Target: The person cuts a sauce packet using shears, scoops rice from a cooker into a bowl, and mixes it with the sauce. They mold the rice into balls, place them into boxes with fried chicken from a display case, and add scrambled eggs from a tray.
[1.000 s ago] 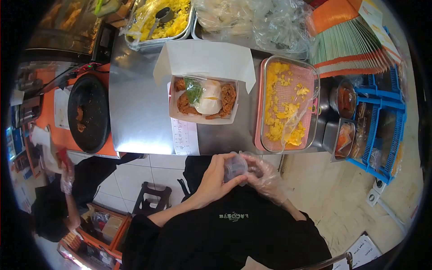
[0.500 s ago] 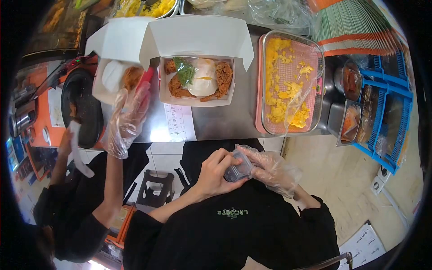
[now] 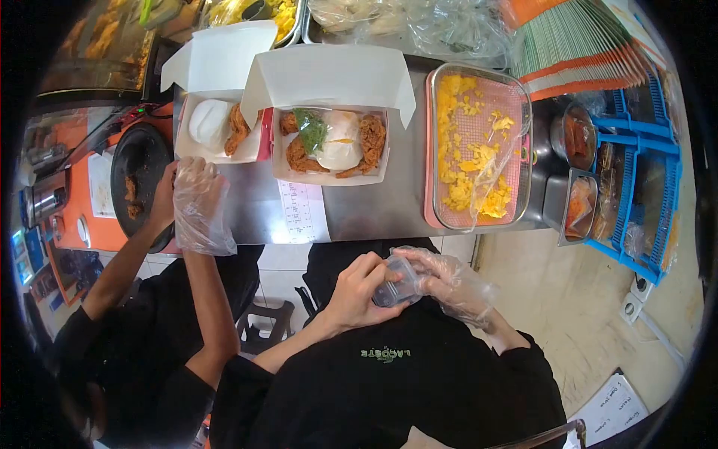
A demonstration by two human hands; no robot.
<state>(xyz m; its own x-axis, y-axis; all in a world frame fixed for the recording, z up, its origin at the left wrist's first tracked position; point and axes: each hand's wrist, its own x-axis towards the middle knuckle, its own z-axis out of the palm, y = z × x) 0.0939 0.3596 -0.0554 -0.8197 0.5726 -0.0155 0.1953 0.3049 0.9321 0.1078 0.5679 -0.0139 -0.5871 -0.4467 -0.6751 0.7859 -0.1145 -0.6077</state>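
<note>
A small clear plastic container (image 3: 395, 283) is held in front of the black shirt, below the counter edge. My left hand (image 3: 360, 288), bare, has its fingers wrapped round the container's left side. On the other side my right hand (image 3: 447, 283), in a clear plastic glove, grips it too. Above them on the steel counter stands an open white box (image 3: 333, 78) with fried chicken, white rice topped by egg, and a green packet (image 3: 310, 130). A printed paper slip (image 3: 303, 209) lies just below that box.
A co-worker's gloved hand (image 3: 199, 203) is at the left, by a black pan (image 3: 140, 176). A second open box (image 3: 217, 63) holds rice and chicken. To the right are a tray of yellow egg (image 3: 482, 150), metal containers (image 3: 574, 135), a blue rack (image 3: 636, 140) and stacked folded papers (image 3: 576, 52).
The co-worker's gloved hand has left the second box and moved left towards their other hand. The white strip they held no longer shows. My hands keep nearly the same hold; the view has shifted slightly.
</note>
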